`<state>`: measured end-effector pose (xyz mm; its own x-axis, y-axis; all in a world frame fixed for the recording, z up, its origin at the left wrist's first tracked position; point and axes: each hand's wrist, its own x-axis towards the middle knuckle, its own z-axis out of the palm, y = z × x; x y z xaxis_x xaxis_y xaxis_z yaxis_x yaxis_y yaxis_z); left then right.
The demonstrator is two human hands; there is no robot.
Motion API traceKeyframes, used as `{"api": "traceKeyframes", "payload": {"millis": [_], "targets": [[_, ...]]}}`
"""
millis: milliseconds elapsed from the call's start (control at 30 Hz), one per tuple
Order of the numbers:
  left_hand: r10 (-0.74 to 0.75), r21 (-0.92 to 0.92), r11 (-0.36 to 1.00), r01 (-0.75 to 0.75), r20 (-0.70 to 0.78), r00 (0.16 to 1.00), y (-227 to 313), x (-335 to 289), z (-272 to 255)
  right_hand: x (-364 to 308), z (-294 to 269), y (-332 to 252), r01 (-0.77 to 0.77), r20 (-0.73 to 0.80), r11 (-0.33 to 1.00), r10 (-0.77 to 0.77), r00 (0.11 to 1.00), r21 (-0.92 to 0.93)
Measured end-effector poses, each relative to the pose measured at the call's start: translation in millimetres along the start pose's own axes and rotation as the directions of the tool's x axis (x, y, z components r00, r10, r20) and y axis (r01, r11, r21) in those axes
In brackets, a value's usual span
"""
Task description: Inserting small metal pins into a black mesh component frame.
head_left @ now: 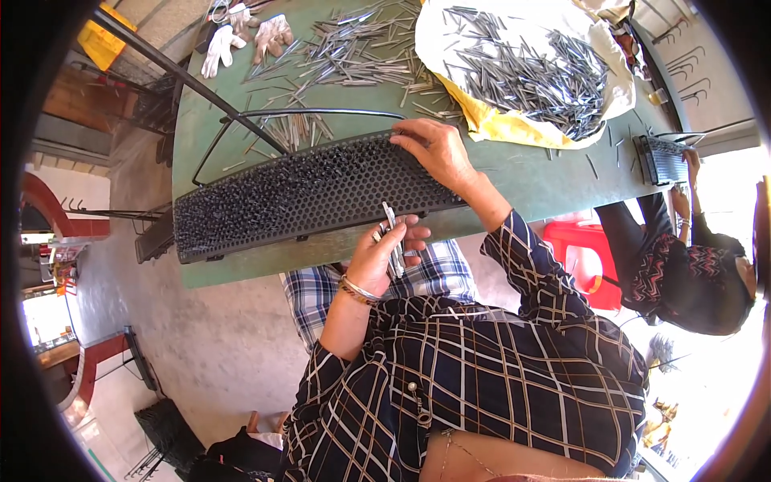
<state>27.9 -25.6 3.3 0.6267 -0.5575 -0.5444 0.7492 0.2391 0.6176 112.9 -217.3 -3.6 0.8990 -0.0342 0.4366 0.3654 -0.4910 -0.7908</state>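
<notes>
A long black perforated rack lies slanted in front of me, its top covered in rows of round holes. Dark rod ends crowd the holes in its left part, while those toward the right show bare. My left hand, palm up at the near edge of the rack, is closed around a small bundle of thin grey metal strips. Over the rack's far edge, right of the middle, is my right hand. Its thumb and fingers are bent together at the holes; whatever they pinch is too small to make out.
Loose metal strips lie scattered on the green table. More fill a white-and-yellow sack at the far right. Work gloves rest far left. A black metal bar crosses the left; another person works at a similar rack.
</notes>
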Motion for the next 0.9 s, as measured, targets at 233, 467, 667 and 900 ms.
{"api": "traceKeyframes", "payload": {"millis": [233, 467, 667, 900], "targets": [[-0.008, -0.006, 1.000, 0.008, 0.000, 1.000, -1, 0, -3, 12, -9, -6, 0.178, 0.097, 0.978, -0.167, 0.981, -0.108], [0.002, -0.007, 1.000, -0.002, -0.004, 1.000, -2, -1, -5, 16, -11, 1, 0.190, 0.119, 0.980, -0.182, 0.976, -0.059], [-0.004, -0.018, 1.000, 0.004, 0.008, 1.000, -2, -1, -3, 13, -9, 13, -0.192, 0.118, 0.958, 0.170, 0.978, 0.215], [-0.011, -0.023, 1.000, 0.011, -0.006, 1.000, -1, -3, -1, 12, -2, 18, -0.202, 0.103, 0.929, 0.178, 0.979, 0.311]]}}
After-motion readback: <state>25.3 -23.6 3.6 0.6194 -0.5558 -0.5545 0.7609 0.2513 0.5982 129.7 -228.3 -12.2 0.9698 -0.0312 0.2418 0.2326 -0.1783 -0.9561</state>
